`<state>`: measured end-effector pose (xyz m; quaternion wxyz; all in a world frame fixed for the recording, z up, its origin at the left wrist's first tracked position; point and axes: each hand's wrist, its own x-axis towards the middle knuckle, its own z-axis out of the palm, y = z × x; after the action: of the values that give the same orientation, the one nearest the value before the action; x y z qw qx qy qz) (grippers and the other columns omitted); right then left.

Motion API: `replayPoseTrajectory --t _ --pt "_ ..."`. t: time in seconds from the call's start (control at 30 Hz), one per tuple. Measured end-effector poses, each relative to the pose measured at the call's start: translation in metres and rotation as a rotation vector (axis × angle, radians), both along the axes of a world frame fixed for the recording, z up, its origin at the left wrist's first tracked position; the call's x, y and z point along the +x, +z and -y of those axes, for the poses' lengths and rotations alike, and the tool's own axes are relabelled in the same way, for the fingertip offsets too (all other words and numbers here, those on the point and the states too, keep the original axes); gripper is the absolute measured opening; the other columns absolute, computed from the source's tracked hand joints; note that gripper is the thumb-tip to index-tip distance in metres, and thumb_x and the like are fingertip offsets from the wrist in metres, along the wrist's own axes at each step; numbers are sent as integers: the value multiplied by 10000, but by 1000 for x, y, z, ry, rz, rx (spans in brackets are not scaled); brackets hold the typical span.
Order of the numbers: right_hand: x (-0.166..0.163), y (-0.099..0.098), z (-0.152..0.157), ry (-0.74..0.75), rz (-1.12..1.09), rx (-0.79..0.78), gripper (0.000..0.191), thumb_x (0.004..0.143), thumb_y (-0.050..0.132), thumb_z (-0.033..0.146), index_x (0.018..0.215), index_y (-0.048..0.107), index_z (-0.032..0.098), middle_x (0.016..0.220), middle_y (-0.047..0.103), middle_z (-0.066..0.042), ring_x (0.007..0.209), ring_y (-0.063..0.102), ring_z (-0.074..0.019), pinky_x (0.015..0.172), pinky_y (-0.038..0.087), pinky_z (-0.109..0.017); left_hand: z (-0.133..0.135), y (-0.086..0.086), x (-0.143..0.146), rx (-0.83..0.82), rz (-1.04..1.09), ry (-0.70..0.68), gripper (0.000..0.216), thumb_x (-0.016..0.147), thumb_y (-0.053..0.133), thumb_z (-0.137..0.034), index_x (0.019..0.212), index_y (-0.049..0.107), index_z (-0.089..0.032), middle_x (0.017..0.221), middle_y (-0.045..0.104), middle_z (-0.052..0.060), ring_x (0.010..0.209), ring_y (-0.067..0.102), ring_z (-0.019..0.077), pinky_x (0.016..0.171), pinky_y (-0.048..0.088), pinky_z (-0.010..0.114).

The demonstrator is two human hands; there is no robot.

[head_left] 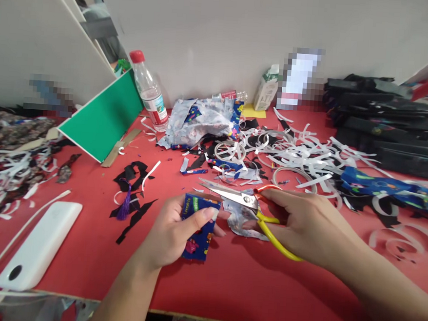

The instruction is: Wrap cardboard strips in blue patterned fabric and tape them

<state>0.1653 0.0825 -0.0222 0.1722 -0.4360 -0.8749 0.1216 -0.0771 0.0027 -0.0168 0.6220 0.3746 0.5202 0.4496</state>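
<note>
My left hand point(172, 231) grips a small blue rectangular piece of patterned fabric point(197, 245), thumb on its front face and fingers behind. It bears coloured print and a pink figure. In my right hand point(301, 220) is a pair of scissors point(273, 233) with yellow handles, an orange-red stretch near the pivot, and metal blades. The blades point left, just above and beyond the fabric's top edge; whether they touch it I cannot tell. A pale scrap of patterned cloth point(244, 221) lies on the red table point(234, 289) beneath the scissors.
White strips point(295, 151) and dark scraps litter the table's middle. Behind stand a plastic bottle point(150, 95), a crumpled fabric bundle point(204, 123), a carton point(267, 88) and a green board point(105, 116). Black folded goods point(381, 118) are piled right; a white power bank point(41, 246) lies left.
</note>
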Motion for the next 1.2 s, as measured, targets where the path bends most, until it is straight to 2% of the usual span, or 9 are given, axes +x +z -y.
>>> replayPoseTrajectory --t 0.13,0.27,0.33,0.57,0.7,0.87,1.0,1.07,1.2 --pt "-1 3 1 82 24 48 241 872 632 447 899 697 217 601 602 -6 454 472 -160 486 296 -292 2 -4 -1 32 40 -6 274 940 752 -473 985 737 -204 790 795 41 702 778 199 624 617 263" --pt "1 -1 1 144 33 102 250 878 665 455 855 683 207 642 639 -20 491 520 -166 502 306 -289 2 -6 1 84 49 -76 285 1006 661 -458 1068 769 -202 1025 804 69 744 775 188 681 627 286" --pt "2 -3 0 170 37 146 269 883 675 467 829 675 203 634 643 -20 495 531 -167 501 305 -288 1 -7 2 109 56 -102 286 1028 635 -433 1144 775 -212 1077 796 71 755 776 190 689 631 299" --pt "6 -5 -1 184 35 280 204 886 651 373 831 708 185 676 737 -54 539 670 -207 502 331 -294 0 -11 4 140 121 -118 288 1036 632 -408 1185 789 -220 973 795 67 716 782 205 659 640 315" --pt "7 -7 -1 184 26 345 199 894 582 295 780 706 188 614 715 -48 477 651 -197 478 305 -298 0 -13 5 102 137 -106 288 1027 641 -423 1174 798 -231 920 799 58 695 787 207 646 641 305" --pt "7 -11 -1 199 18 357 279 933 533 285 717 678 184 521 635 -23 416 586 -169 464 262 -298 3 -12 5 52 138 -79 294 1009 662 -435 1173 789 -227 888 807 60 687 791 205 625 631 280" --pt "7 -13 -2 169 -10 274 305 949 543 343 718 672 192 498 597 -10 406 520 -151 472 237 -294 3 -8 7 30 152 -59 297 990 683 -455 1115 783 -204 884 824 79 656 784 197 598 615 264" --pt "4 -12 -3 66 -35 142 359 946 578 475 715 651 210 468 537 10 395 444 -140 463 224 -289 2 -6 8 25 177 -33 308 971 705 -468 1088 775 -192 915 834 94 633 780 198 573 606 262" --pt "-6 -7 -6 -173 -101 -145 609 858 569 794 605 463 251 444 406 34 428 319 -127 453 227 -287 0 -2 9 40 256 49 444 961 662 -566 1066 776 -149 876 838 131 611 784 223 562 611 282"
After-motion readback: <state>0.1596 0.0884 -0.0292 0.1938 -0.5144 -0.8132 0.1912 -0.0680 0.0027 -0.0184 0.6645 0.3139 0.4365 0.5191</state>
